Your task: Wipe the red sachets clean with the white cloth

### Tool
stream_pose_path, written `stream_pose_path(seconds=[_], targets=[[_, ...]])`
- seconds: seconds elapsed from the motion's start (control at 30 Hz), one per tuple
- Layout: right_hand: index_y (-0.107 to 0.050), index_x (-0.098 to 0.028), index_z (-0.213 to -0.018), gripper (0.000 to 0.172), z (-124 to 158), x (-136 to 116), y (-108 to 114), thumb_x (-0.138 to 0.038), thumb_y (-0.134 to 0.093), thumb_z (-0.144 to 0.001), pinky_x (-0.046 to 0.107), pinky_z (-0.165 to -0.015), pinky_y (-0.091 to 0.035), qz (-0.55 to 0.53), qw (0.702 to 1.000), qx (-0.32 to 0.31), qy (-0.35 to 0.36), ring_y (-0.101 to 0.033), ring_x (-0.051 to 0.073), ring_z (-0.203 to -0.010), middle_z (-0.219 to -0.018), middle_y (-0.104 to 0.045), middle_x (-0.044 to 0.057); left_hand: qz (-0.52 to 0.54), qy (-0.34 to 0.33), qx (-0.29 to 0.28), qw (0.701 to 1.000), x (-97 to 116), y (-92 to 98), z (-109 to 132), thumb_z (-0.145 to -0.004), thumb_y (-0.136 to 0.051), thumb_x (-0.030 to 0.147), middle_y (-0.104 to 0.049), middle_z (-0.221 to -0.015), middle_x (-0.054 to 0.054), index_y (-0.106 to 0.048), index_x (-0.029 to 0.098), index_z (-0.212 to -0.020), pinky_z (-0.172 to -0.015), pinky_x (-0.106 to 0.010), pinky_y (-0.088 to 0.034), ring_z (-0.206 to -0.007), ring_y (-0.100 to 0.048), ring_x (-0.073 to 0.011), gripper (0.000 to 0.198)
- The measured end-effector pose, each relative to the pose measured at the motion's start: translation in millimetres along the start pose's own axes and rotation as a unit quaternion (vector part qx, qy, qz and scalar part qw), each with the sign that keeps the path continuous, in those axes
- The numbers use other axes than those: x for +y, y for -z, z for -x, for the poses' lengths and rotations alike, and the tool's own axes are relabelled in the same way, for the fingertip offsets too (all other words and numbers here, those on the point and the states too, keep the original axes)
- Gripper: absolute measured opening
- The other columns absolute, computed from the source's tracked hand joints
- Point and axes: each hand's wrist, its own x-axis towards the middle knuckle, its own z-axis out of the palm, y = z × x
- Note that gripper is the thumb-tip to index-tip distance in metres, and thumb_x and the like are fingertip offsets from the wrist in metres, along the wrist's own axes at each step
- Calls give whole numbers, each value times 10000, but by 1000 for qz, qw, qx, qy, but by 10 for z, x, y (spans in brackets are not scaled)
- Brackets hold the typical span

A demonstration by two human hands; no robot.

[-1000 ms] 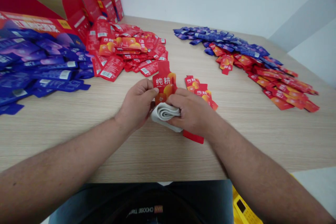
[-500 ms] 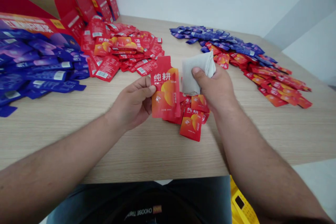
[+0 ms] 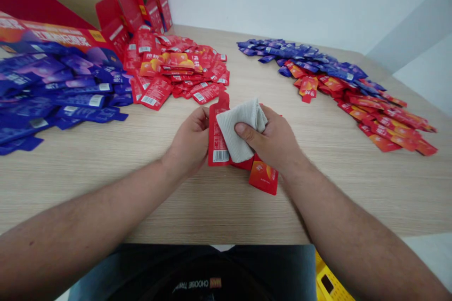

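Observation:
My left hand is closed on the left edge of a red pouch, held upright above the table with its printed back and barcode towards me. In my right hand is a folded light-grey cloth, with the thumb pressed on top. The cloth lies against the right part of the pouch and covers it. Below and behind the cloth, a few red-orange pouches rest on the table, partly hidden by my right hand.
A heap of red pouches lies at the back left, beside a pile of blue pouches. Red cartons stand behind them. Along the right runs a row of blue and red-orange pouches. Something yellow is below the table's front edge.
The pouch in my left hand has turned from its orange front to its barcode side. My right hand has brought the cloth left and down onto it. The view has shifted slightly.

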Motion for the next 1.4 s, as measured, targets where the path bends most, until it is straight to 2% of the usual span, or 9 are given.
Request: stream_pose_path(seconds=[0.33, 0.5, 0.67, 0.8, 0.93, 1.07, 1.2, 1.33, 1.4], targets=[[-532, -226, -790, 360, -18, -34, 50, -569, -627, -842, 334, -689, -408, 145, 985, 83, 38, -558, 211, -792, -791, -602, 20, -141, -38, -28, 989, -46, 141, -28, -860, -625, 226, -499, -580, 43, -517, 200, -756, -468, -208, -343, -491, -439, -87, 152], [-549, -220, -812, 313, 11, -62, 70, -504, -679, -815, 304, -671, -398, 152, 980, -51, 119, -539, 180, -753, -797, -586, 2, -111, -24, -4, 994, -29, 103, -44, -836, -637, 196, -501, -576, 49, -510, 198, -753, -454, -204, -351, -478, -435, -87, 151], [-550, -216, -810, 276, -12, -48, 124, -463, -671, -826, 308, -673, -382, 203, 972, 10, 117, -523, 187, -768, -798, -562, 10, -55, 27, -6, 998, 29, 47, -32, -851, -613, 186, -505, -550, 42, -508, 192, -735, -460, -203, -389, -464, -453, -92, 156], [-579, -213, -818, 242, 8, -64, 85, -414, -714, -803, 294, -678, -389, 184, 960, -125, 172, -527, 174, -760, -800, -568, 1, -42, 28, -1, 999, 59, 50, -33, -834, -639, 177, -491, -557, 43, -516, 186, -720, -459, -196, -371, -464, -436, -82, 168], [-569, -208, -818, 250, 38, -84, 29, -427, -690, -829, 307, -694, -393, 203, 968, -24, 149, -524, 192, -800, -813, -560, 22, -18, 14, 21, 1000, 73, 48, -46, -849, -600, 162, -480, -555, 45, -498, 195, -720, -467, -206, -389, -470, -446, -93, 168], [-596, -210, -868, 192, 72, -94, -15, -376, -688, -834, 304, -699, -398, 208, 952, -144, 173, -533, 191, -830, -889, -582, 34, -39, 28, 31, 998, 71, 35, -38, -863, -573, 152, -479, -542, 46, -502, 194, -722, -439, -198, -342, -451, -421, -87, 163], [-605, -202, -914, 216, 106, -103, -61, -389, -685, -839, 317, -733, -410, 213, 960, -80, 162, -529, 211, -879, -913, -588, 51, -40, 29, 42, 998, 78, 30, -40, -866, -556, 149, -479, -542, 46, -493, 193, -713, -457, -200, -363, -464, -433, -88, 171], [-611, -208, -912, 148, 124, -109, -89, -318, -675, -837, 306, -703, -407, 218, 939, -176, 200, -537, 194, -857, -942, -591, 46, -61, 40, 51, 996, 87, 33, -49, -864, -564, 163, -481, -537, 50, -503, 191, -720, -433, -192, -327, -442, -397, -78, 159], [-609, -211, -907, 153, 94, -95, -42, -333, -676, -842, 313, -716, -414, 218, 948, -136, 189, -542, 198, -859, -918, -589, 40, -53, 47, 38, 997, 86, 32, -44, -860, -566, 164, -482, -540, 50, -495, 195, -726, -441, -196, -344, -445, -411, -83, 155]])
